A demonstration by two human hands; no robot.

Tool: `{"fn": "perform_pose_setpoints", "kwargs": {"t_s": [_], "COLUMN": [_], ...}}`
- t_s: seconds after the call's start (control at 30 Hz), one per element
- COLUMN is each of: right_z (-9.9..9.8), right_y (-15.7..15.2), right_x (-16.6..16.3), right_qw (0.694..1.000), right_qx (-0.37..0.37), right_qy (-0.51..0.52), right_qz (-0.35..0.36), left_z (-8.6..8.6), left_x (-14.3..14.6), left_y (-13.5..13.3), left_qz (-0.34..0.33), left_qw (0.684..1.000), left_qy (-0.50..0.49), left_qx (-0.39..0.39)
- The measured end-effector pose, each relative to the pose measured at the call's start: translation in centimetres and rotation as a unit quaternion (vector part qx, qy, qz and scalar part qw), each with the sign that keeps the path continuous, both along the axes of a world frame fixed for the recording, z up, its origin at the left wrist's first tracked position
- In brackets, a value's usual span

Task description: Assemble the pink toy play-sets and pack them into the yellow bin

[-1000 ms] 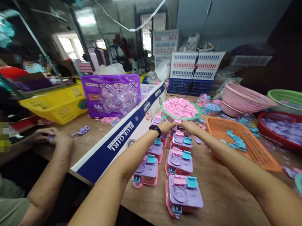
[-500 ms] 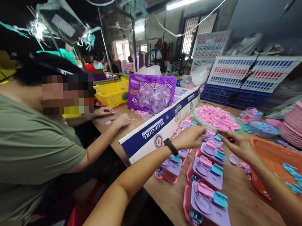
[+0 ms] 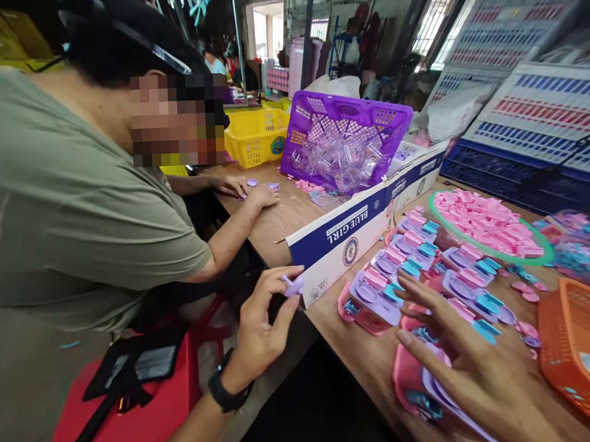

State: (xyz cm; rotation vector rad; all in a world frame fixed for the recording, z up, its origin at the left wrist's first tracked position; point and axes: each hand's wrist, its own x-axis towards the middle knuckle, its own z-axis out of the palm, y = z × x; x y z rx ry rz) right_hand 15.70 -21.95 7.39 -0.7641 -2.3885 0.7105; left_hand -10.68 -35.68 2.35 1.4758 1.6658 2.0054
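Note:
Between the thumb and fingers of my left hand (image 3: 265, 320) is a small purple plastic piece (image 3: 294, 285), raised off the table near its edge. My right hand (image 3: 467, 357) has its fingers spread over the front of the near toy set (image 3: 409, 379), partly hiding it; whether it touches the set cannot be told. Several such pink and purple toy sets stand in two rows, with round purple plates, pink parts and turquoise parts on their tops. One of them, a toy set (image 3: 369, 302), sits at the near end of the left row.
A blue and white cardboard strip (image 3: 345, 245) divides the table. Beyond it stands a purple basket (image 3: 348, 104). To the right are a green-rimmed tray (image 3: 545, 252) of pink parts and an orange basket (image 3: 569, 339). A co-worker (image 3: 79, 211) sits at left, handling purple pieces.
My left hand has come back from the far toy sets towards the table edge, with a purple piece in it. My right hand has moved nearer, over the closest set. The view has turned down.

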Motion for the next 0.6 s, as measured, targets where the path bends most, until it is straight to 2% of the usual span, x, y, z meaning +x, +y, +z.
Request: {"fn": "perform_pose_setpoints", "kwargs": {"t_s": [0.1, 0.23, 0.33, 0.43, 0.5, 0.6], "right_z": [-2.4, -4.9, -4.8, -4.5, -4.9, -6.1], "right_y": [-3.7, -6.5, -7.1, -7.2, -7.1, -6.9], "right_x": [-3.6, -7.5, -11.0, -16.2, -20.3, -25.2], "right_qw": [0.996, 0.988, 0.986, 0.976, 0.969, 0.967], "right_qx": [-0.079, -0.145, -0.146, -0.158, -0.164, -0.16], "right_qy": [0.022, 0.021, 0.002, 0.013, 0.038, 0.057], "right_qz": [0.029, 0.047, 0.086, 0.148, 0.18, 0.19], "left_z": [-2.0, -4.0, -4.8, -5.0, -5.0, -5.4], "left_x": [-1.9, -3.8, -6.1, -9.4, -11.6, -13.4], "left_y": [-1.1, -1.2, -1.1, -1.5, -2.0, -2.9], "left_qz": [0.047, 0.056, 0.086, 0.159, 0.198, 0.208], "left_qw": [0.995, 0.991, 0.99, 0.985, 0.978, 0.973], "left_qy": [-0.085, -0.107, -0.094, -0.038, 0.011, 0.049], "left_qx": [-0.025, -0.059, -0.053, -0.047, -0.059, -0.081]}}
